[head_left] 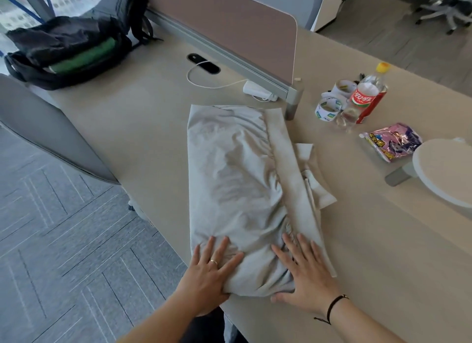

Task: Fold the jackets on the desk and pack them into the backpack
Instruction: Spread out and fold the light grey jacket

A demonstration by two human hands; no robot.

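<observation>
- Pale grey-beige fabric: a jacket (237, 189) lies lengthwise on the beige desk (143, 128), folded into a long narrow bundle with a flat band along its right side and a collar or cuff piece sticking out to the right.
- Left hand (213, 268) lies flat on the near left corner of the jacket, fingers straight and spread, pressing the cloth down; a ring shows on one finger.
- Right hand (304, 273) lies flat on the near right part of the jacket, fingers straight, thumb on the desk just beside the fold; a dark cord bracelet circles the wrist. Neither hand grasps anything.
- Black backpack (63, 51) sits at the far left end of the desk, well apart from the jacket, its top open with something green (84, 57) showing inside.
- Brown desk divider (229, 28) runs along the far side; a white charger (258, 90) with its cable lies at its foot, near the jacket's far end.
- To the right stand tape rolls (329, 107), a plastic cola bottle (367, 92) with a yellow cap, and a clear glass (347, 119), close together.
- Nearer, a pink snack packet (393, 142) lies beside a round white stand (444, 168).
</observation>
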